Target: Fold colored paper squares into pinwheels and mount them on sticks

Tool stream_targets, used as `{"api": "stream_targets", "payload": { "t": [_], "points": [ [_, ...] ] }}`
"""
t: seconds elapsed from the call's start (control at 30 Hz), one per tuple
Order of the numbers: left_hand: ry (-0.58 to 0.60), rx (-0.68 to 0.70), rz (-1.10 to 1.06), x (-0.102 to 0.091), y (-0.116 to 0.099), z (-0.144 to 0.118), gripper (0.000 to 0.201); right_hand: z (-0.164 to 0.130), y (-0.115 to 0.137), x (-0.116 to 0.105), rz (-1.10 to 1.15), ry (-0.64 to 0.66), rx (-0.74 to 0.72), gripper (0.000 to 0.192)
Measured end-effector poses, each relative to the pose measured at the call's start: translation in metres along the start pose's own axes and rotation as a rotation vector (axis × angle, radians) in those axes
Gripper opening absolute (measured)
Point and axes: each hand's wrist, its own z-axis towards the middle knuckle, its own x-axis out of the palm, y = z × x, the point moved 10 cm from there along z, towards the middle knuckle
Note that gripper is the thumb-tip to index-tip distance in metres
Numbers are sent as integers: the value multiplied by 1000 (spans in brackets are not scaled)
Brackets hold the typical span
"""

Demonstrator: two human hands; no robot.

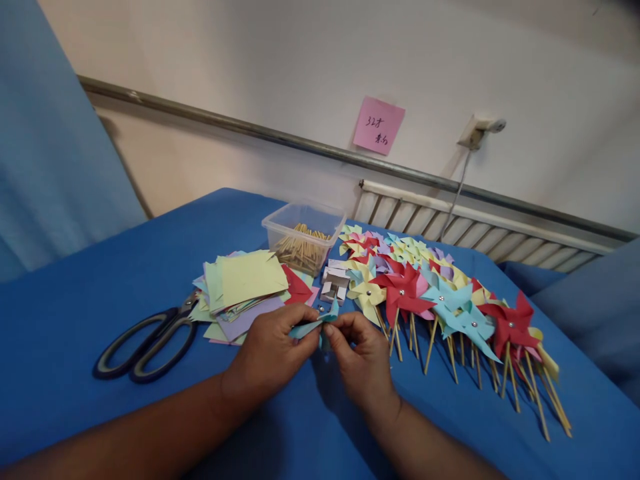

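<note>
Between my two hands is a light blue paper pinwheel (pixel 306 329) with its blades partly folded over. My left hand (pixel 275 347) pinches it between thumb and fingers from the left. At its right edge my right hand (pixel 363 357) has thumb and forefinger pressed together on the paper. Whether a pin sits between those fingertips is hidden. Just beyond the hands stands a small open white box (pixel 335 283). A stack of coloured paper squares (pixel 253 279), pale yellow on top, lies past my left hand.
Dark-handled scissors (pixel 145 343) lie at the left, blades partly under the paper. A clear plastic tub (pixel 280 235) holds many thin wooden sticks (pixel 303 248). Finished pinwheels (pixel 403 292) on sticks cover the right side of the blue-covered table (pixel 150 267). A radiator (pixel 400 208) stands behind.
</note>
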Motion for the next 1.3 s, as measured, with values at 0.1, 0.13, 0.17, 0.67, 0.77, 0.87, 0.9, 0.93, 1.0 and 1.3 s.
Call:
{"api": "stream_targets", "payload": {
  "t": [0.1,0.13,0.17,0.67,0.77,0.87,0.9,0.93,1.0,1.3],
  "points": [
    [-8,-1,-20,-1,-1,0,10,1,1,-4,46,-34,-21,5],
    [-10,-2,-25,-1,-1,-1,10,2,1,-5,69,-35,-28,5],
    [-11,-2,-28,-2,-1,-1,10,3,0,-4,101,-28,-32,5],
    [25,-23,-36,2,2,-3,9,-1,-26,16,480,84,192,24],
    [27,-40,-49,2,3,-3,10,-2,-29,19,532,90,231,27],
    [23,-64,-59,1,4,-4,10,-2,-27,17,549,57,231,26],
    [20,-70,-60,1,4,-4,10,-1,-26,16,559,45,225,26],
    [16,-74,-63,1,4,-4,10,-1,-24,15,568,36,217,26],
    [17,-79,-71,1,4,-4,10,-1,-21,15,579,30,200,32],
    [59,-137,-143,8,12,-6,12,-2,-31,21,714,67,316,65]
  ]
}}
